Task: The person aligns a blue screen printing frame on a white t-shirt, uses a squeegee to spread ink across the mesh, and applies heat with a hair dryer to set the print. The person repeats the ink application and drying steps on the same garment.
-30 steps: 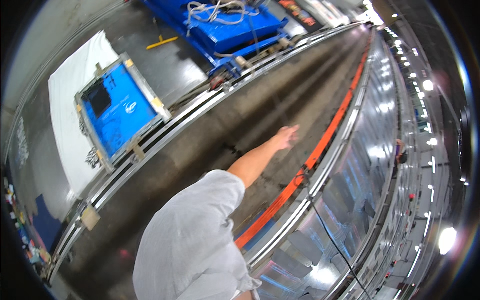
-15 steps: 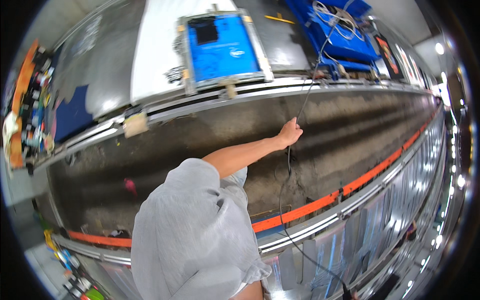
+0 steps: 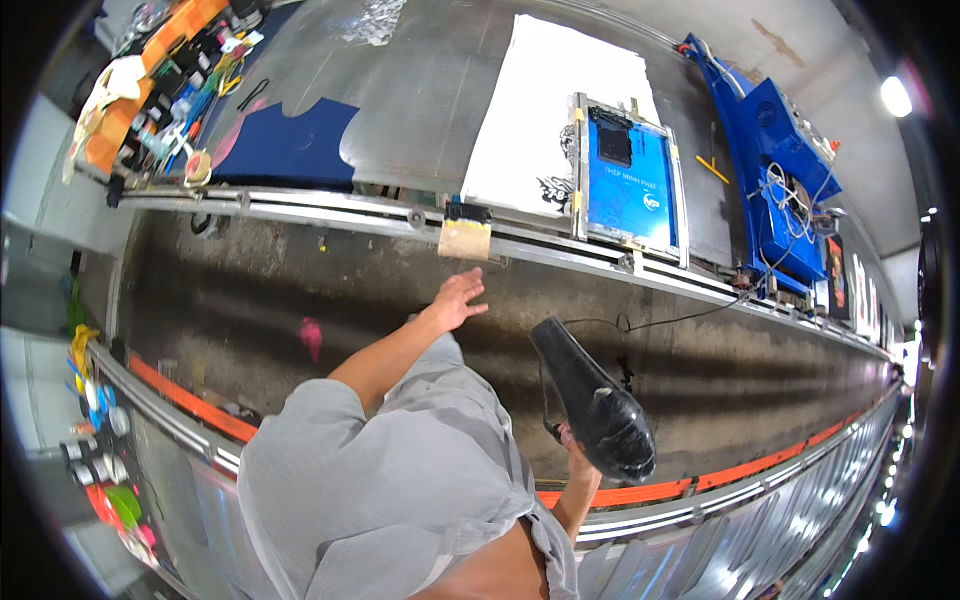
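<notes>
My right hand [image 3: 578,455] grips the handle of a black hair dryer [image 3: 590,395], whose nozzle points up and toward the far table. From the dryer a thin dark cable [image 3: 690,317] runs to the blue machine at the far right. My left hand [image 3: 460,300] hangs over the aisle with fingers apart, holding nothing. Just beyond it, a tan taped flap [image 3: 465,240] hangs from the table rail. Across the rail lies a framed blue printing screen [image 3: 630,205] with black ink at its top, resting over a white fabric piece [image 3: 530,110] with a black print.
A navy fabric piece [image 3: 290,145] lies on the grey far table [image 3: 420,100]. Bottles and tools fill an orange rack [image 3: 165,60] at the far left. The blue machine [image 3: 790,210] carries coiled cable. Behind me, an orange beam [image 3: 780,455] edges another long table.
My left hand has let go of the cable and moved left, opening. The hair dryer has come into clear view in my right hand. The view has shifted left along the table.
</notes>
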Tool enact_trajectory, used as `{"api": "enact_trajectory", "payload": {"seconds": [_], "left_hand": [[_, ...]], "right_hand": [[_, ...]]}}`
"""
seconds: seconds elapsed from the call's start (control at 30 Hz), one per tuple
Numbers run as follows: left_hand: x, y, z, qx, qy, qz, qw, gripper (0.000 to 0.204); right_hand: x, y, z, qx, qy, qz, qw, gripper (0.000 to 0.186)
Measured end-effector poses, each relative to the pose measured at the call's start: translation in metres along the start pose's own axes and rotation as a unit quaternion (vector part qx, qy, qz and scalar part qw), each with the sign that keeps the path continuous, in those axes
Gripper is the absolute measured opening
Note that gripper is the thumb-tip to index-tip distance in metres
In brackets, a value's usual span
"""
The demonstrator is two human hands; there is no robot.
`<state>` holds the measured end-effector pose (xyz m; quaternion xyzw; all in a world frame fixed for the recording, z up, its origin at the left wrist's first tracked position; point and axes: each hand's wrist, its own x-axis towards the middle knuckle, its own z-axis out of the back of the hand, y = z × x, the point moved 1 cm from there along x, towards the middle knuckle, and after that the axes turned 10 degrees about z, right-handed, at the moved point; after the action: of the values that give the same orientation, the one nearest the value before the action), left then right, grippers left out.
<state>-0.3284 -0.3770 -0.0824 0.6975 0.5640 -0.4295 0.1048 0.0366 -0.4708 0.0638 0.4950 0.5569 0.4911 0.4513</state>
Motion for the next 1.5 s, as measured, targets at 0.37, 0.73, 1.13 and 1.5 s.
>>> {"api": "enact_trajectory", "payload": {"seconds": [0.37,0.73,1.13,1.5], "left_hand": [[-0.001,-0.084,-0.052,0.093,0.137,0.044,0.985,0.040],[0.159,-0.209,-0.205,0.278,0.196,-0.012,0.940,0.040],[0.329,-0.243,-0.262,0.430,0.099,0.116,0.890,0.033],[0.177,-0.353,-0.181,0.324,0.107,-0.131,0.931,0.023]], "right_hand": [[0.019,0.025,-0.154,-0.035,-0.175,-0.032,0.983,0.016],[0.027,-0.041,-0.179,-0.032,-0.325,0.012,0.945,0.040],[0.095,-0.053,-0.181,0.029,-0.179,-0.173,0.968,0.031],[0.159,-0.017,-0.276,-0.029,0.147,-0.200,0.968,0.035]]}}
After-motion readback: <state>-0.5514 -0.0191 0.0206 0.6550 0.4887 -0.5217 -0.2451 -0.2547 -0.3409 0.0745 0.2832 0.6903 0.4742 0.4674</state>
